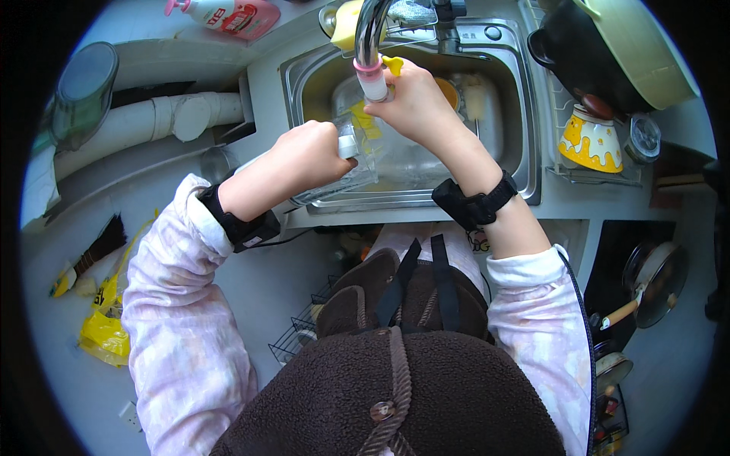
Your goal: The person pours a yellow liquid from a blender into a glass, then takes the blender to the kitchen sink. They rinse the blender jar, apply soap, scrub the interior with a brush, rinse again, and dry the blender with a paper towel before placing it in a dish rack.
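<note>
My left hand grips a clear pitcher-like container by its white handle. The container is tilted over the near left side of the steel sink, and my hand hides part of it. My right hand is closed around the pink and white nozzle at the end of the chrome faucet. A small yellow lever sticks out by its fingers. Behind that hand, an orange-rimmed bowl and a pale brush-like item lie in the sink.
A yellow sponge sits in a rack behind the faucet. On the right rack are a black pot and a yellow-and-white bowl. A pink pump bottle and a lidded glass jar stand left. White pipes run along the left wall.
</note>
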The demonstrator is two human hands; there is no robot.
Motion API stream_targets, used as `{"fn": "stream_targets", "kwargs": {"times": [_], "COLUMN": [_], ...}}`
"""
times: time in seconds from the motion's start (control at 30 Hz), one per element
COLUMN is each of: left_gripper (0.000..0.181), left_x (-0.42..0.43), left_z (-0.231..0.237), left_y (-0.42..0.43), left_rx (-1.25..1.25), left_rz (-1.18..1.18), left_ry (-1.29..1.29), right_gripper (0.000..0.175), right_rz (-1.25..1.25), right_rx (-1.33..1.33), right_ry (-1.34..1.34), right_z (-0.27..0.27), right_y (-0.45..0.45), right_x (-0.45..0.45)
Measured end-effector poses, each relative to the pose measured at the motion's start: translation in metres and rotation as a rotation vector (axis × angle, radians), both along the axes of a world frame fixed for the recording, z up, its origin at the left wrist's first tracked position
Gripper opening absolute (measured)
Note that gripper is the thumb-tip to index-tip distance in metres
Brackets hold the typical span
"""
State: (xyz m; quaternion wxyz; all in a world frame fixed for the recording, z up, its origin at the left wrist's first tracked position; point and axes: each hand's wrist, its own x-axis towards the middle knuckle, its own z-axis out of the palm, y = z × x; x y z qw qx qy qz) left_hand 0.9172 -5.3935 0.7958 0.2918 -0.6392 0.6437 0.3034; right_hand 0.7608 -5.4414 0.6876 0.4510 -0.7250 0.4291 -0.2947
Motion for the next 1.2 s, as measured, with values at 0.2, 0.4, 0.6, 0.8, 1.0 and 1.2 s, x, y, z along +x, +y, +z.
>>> {"fn": "stream_targets", "kwargs": {"times": [0.2,0.4,0.6,0.8,1.0,1.2], "left_gripper": [0.037,0.037,0.039,0.036,0.025,0.027], "left_x": [-0.009,-0.018,0.011,0.051,0.075,0.076], "left_z": [0.002,0.002,0.011,0.003,-0.021,-0.038], "left_y": [-0.019,-0.018,-0.012,0.024,0.065,0.093], "left_rx": [0.008,-0.007,-0.105,-0.260,-0.395,-0.512], "left_rz": [0.001,-0.129,-0.007,0.192,0.391,0.608], "left_ry": [-0.031,-0.112,0.005,0.374,0.629,0.657], "right_gripper": [0.035,0.033,0.028,0.027,0.027,0.027], "right_rz": [-0.014,-0.016,-0.013,-0.095,-0.186,-0.229], "right_rx": [0.079,0.075,0.020,0.067,0.008,0.072], "right_ry": [0.005,0.040,0.021,-0.084,-0.198,-0.300], "right_z": [-0.001,0.003,0.007,0.003,-0.007,-0.012], "right_y": [-0.001,0.001,0.004,0.011,0.016,0.020], "right_x": [0.002,0.001,-0.001,0.005,0.018,0.030]}}
